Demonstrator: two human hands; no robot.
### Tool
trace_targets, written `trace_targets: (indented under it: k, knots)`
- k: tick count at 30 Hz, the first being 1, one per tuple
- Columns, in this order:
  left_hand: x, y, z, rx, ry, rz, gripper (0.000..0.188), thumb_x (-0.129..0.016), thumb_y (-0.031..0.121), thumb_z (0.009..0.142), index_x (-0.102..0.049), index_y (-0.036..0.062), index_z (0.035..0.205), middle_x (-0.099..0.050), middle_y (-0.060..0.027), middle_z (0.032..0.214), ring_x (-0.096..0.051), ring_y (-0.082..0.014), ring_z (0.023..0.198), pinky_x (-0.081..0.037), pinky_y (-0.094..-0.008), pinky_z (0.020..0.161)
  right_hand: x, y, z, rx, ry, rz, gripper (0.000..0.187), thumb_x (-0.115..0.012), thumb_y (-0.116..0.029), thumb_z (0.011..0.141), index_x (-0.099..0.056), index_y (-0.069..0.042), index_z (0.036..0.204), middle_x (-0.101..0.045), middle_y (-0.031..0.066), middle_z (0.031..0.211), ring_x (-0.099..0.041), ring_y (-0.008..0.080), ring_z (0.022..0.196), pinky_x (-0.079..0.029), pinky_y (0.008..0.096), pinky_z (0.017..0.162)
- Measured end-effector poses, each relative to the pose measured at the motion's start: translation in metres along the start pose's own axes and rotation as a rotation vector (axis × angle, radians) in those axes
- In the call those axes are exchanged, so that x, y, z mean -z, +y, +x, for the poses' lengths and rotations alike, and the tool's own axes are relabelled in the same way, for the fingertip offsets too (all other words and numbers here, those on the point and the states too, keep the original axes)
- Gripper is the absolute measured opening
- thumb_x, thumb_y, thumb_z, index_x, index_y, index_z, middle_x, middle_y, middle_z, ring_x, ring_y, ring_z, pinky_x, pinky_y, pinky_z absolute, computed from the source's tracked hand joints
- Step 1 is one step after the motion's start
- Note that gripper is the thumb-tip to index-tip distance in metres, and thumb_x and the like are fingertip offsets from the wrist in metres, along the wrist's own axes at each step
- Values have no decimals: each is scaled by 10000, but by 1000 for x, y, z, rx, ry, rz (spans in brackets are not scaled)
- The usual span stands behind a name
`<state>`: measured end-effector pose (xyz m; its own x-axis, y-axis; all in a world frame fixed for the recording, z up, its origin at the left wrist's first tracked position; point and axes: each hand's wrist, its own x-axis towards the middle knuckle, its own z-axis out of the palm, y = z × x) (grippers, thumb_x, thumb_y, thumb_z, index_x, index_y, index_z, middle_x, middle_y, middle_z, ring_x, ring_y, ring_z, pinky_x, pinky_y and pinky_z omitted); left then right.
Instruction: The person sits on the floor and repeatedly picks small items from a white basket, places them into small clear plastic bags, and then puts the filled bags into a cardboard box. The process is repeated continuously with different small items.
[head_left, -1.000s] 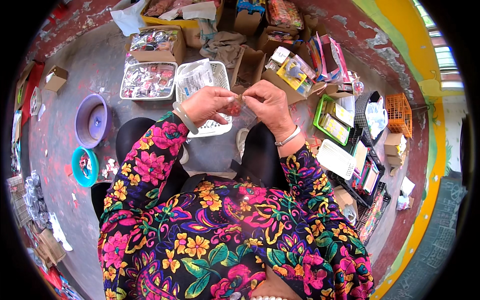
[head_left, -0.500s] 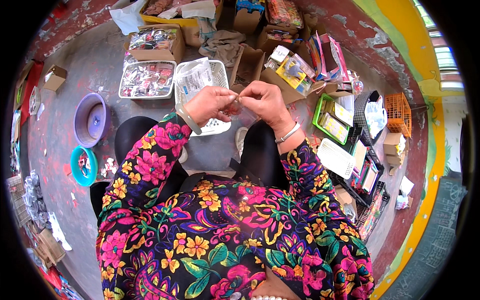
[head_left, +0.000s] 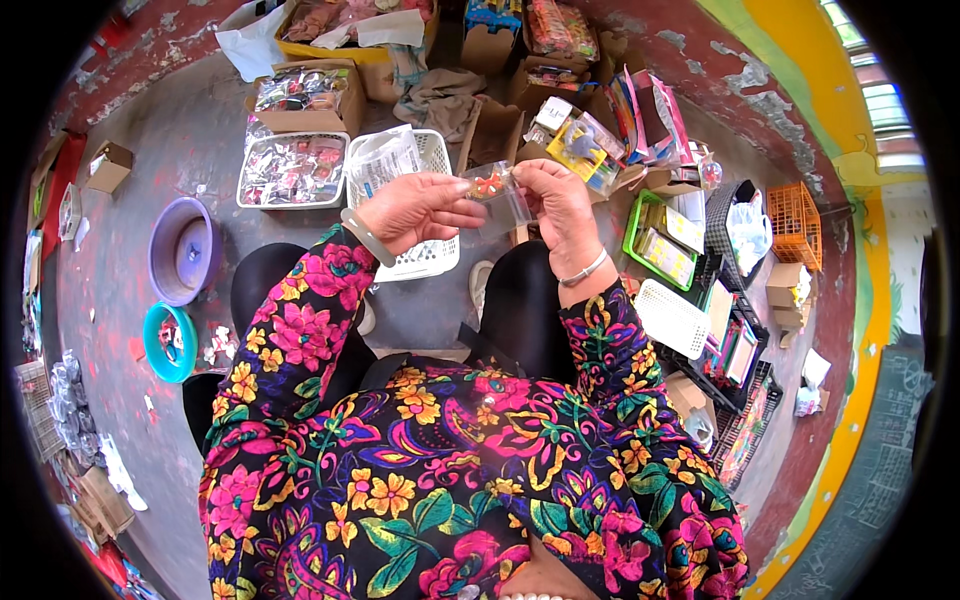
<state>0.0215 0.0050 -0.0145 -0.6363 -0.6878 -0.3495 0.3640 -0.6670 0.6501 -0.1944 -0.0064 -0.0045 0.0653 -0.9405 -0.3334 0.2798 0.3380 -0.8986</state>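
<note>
Above my lap hangs a small clear plastic bag (head_left: 512, 209) with a red-orange piece (head_left: 490, 185) inside. The thumb and fingers of my right hand (head_left: 562, 203) pinch its upper right corner. Opposite, my left hand (head_left: 415, 210) has its fingers stretched out, their tips at the bag's left edge. Whether they touch the bag is hard to tell. Beyond my left hand stands a white plastic basket (head_left: 440, 150), partly covered by my hand and holding clear packaging bags (head_left: 385, 160).
Left of that basket, another white basket (head_left: 241, 185) holds packed small goods. A purple basin (head_left: 165, 275) and a teal basin (head_left: 150, 350) stand on the floor at left. Cardboard boxes (head_left: 490, 135) line the far side. A green tray (head_left: 634, 232) and an orange crate (head_left: 796, 228) are at right.
My hands have moved apart from a close pinch. The left fingers have straightened, and the bag with its red-orange piece now shows between the hands, pinched by the right.
</note>
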Motion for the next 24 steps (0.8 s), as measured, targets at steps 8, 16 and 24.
trace_targets:
  k: [8, 16, 24]
  knots:
    - [0, -7, 7, -24, 80, -25, 254, -526, 131, 887, -516, -37, 1077, -609, -150, 1004, -624, -246, 921, -545, -234, 699, -10, 0, -6, 5, -130, -213, 78, -643, -84, 749, -635, -15, 784, -604, 7, 714, -529, 70, 627, -420, 201, 595]
    - [2, -16, 10, -32, 68, 95, 274, -535, 150, 886, -552, -64, 1056, -612, -133, 961, -629, -201, 843, -539, -276, 737, -12, 7, -8, 107, -255, -427, 40, -620, -54, 763, -607, -22, 781, -560, -37, 718, -479, 34, 655, -379, 172, 603]
    - [-13, -7, 7, -24, 85, 182, 285, -527, 164, 890, -554, -65, 1058, -615, -153, 947, -625, -233, 866, -523, -300, 779, -14, 5, -9, 330, -87, -365, 63, -591, -57, 743, -594, 5, 733, -552, -33, 665, -473, 27, 622, -398, 185, 556]
